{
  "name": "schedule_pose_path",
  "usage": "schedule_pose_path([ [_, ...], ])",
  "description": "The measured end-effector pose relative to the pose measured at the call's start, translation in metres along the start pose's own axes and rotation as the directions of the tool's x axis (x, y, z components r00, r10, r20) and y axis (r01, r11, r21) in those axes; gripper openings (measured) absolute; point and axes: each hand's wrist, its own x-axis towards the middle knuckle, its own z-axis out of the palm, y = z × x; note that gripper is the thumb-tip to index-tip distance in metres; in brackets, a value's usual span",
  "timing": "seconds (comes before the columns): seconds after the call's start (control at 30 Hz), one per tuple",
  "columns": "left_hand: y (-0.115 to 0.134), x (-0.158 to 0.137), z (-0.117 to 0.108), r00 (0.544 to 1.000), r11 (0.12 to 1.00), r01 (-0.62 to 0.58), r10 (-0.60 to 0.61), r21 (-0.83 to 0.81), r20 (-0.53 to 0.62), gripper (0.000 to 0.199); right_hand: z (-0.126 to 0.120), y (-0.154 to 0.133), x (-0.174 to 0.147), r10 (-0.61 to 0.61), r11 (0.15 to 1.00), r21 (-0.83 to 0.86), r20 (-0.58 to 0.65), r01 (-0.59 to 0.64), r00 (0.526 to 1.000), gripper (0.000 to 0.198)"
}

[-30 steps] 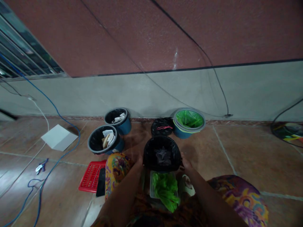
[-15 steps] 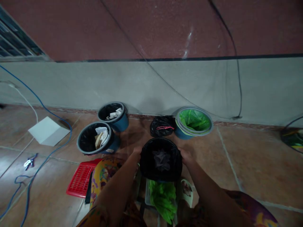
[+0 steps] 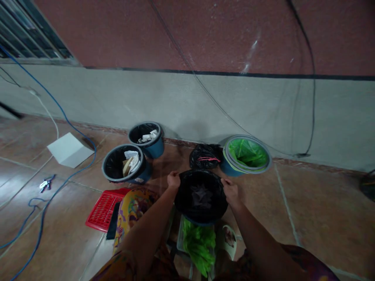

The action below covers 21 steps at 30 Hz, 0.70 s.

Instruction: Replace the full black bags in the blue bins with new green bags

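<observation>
Both hands had crept up the rim since a moment before, the bin sitting further from the body. Left hand point(image 3: 173, 180) pinched the black liner at the near-left edge of the black-lined bin point(image 3: 200, 197); right hand point(image 3: 230, 189) pinched it opposite, both grips closed on plastic. That bin stood on the floor point(image 3: 307, 210), ahead of the green bags point(image 3: 199, 246) and just short of the tied black bag point(image 3: 204, 156). Judged well done, the liner wanted even tension both sides, folded snugly over the lip without tearing.
</observation>
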Motion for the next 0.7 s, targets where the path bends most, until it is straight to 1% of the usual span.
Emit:
schedule_pose_path([
  [0.1, -0.001, -0.008, -0.002, 0.998, 0.998, -0.054, 0.054, 0.017, -0.013, 0.029, -0.004, -0.001, -0.008, -0.051, 0.998, -0.037, -0.013, 0.051, 0.999, 0.039],
  [0.17, -0.002, -0.014, -0.004, 0.993, 0.992, -0.12, 0.12, 0.032, 0.016, 0.029, -0.008, 0.0, -0.011, -0.097, 0.995, -0.037, 0.02, 0.098, 0.995, 0.04],
  [0.23, -0.002, -0.019, -0.005, 0.985, 0.982, -0.166, 0.162, 0.094, 0.055, 0.03, -0.012, 0.0, -0.012, -0.126, 0.99, -0.058, 0.045, 0.129, 0.991, 0.037],
  [0.37, 0.004, -0.02, -0.009, 0.981, 0.954, -0.176, 0.15, 0.244, 0.121, 0.031, -0.014, -0.009, -0.007, -0.129, 0.975, -0.175, 0.066, 0.139, 0.989, 0.029],
  [0.47, 0.012, -0.012, -0.009, 0.976, 0.943, -0.183, 0.14, 0.278, 0.166, 0.038, -0.008, -0.018, -0.001, -0.117, 0.971, -0.198, 0.089, 0.132, 0.989, 0.028],
  [0.53, 0.017, -0.004, -0.007, 0.969, 0.933, -0.191, 0.13, 0.304, 0.209, 0.039, -0.001, -0.023, 0.006, -0.089, 0.967, -0.232, 0.085, 0.107, 0.992, 0.029],
  [0.63, 0.025, 0.008, 0.001, 0.953, 0.917, -0.215, 0.121, 0.336, 0.279, 0.029, 0.011, -0.03, 0.019, -0.058, 0.96, -0.27, 0.071, 0.075, 0.996, 0.03],
  [0.7, 0.03, 0.015, 0.007, 0.941, 0.909, -0.238, 0.127, 0.343, 0.315, 0.021, 0.018, -0.033, 0.027, -0.069, 0.968, -0.236, 0.078, 0.086, 0.995, 0.027],
])
